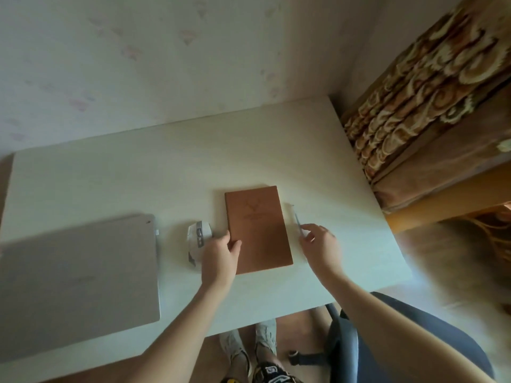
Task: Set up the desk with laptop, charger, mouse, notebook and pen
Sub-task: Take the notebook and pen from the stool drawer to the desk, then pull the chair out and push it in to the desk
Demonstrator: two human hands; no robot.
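Note:
A brown notebook (258,229) lies closed in the middle of the white desk (177,167). My left hand (221,254) rests on its left edge, thumb on the cover. A white mouse (198,241) sits just left of that hand, partly hidden by it. A thin pen (297,223) lies on the desk right of the notebook, and my right hand (320,244) pinches its near end with the fingertips. A closed silver laptop (77,280) lies at the desk's left, with a small white plug (157,232) at its right side. No charger brick is in view.
A grey office chair (367,335) stands at the desk's front right. A bed with a patterned brown blanket (431,106) sits to the right. A wall runs behind the desk. My feet (249,346) show below the front edge.

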